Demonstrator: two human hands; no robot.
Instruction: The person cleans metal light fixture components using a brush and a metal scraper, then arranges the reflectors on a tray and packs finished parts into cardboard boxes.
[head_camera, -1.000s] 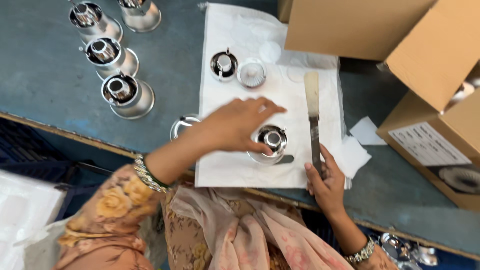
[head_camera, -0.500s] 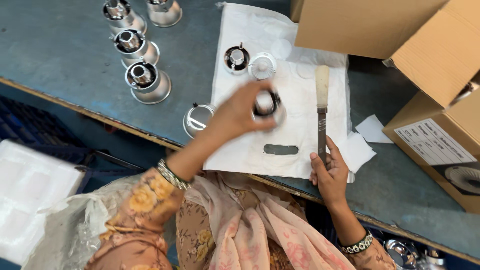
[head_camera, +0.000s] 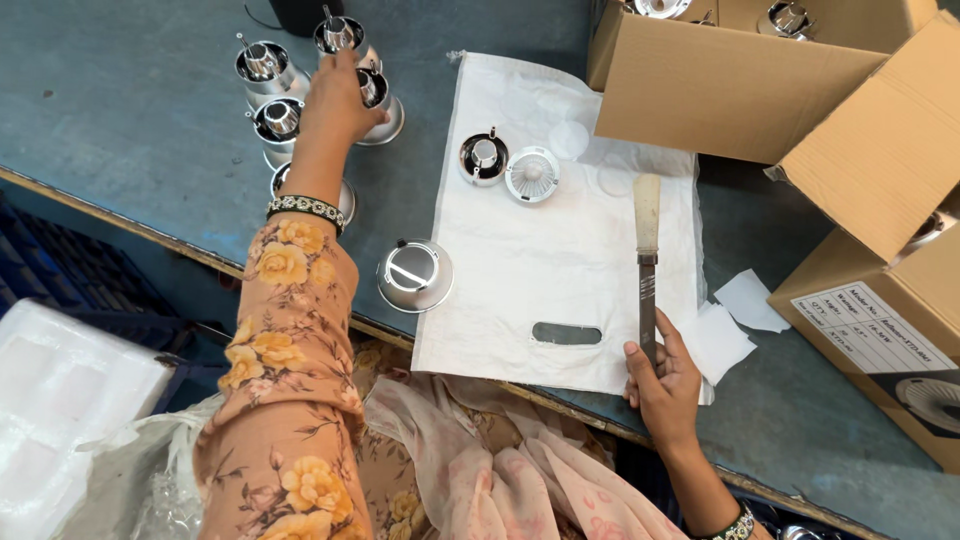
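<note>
The shiny chrome cup-shaped metal fitting (head_camera: 378, 98) under the left hand (head_camera: 335, 100) stands at the far left of the worn blue-grey worktable (head_camera: 130, 150), in a cluster of like chrome fittings (head_camera: 262, 68). It is round and flared at its base, with a dark core in its mouth. The left hand lies over it with fingers curled down around its near side; whether they grip it cannot be told.

Nearer on the table, another chrome fitting lies upside down (head_camera: 415, 274), just beside the left edge of a white woven plastic sheet (head_camera: 560, 260). On the far part of that sheet sit a chrome fitting with a dark centre (head_camera: 483, 158) and, touching it on the right, a white ribbed round plastic disc (head_camera: 532, 174).

The right hand (head_camera: 665, 375) is closed around the dark metal handle of a flat pale-bristled brush (head_camera: 646, 255), which lies along the sheet's right side, bristles pointing far.

To the right are open brown cardboard boxes (head_camera: 800, 90) and scraps of white paper (head_camera: 750, 300).
</note>
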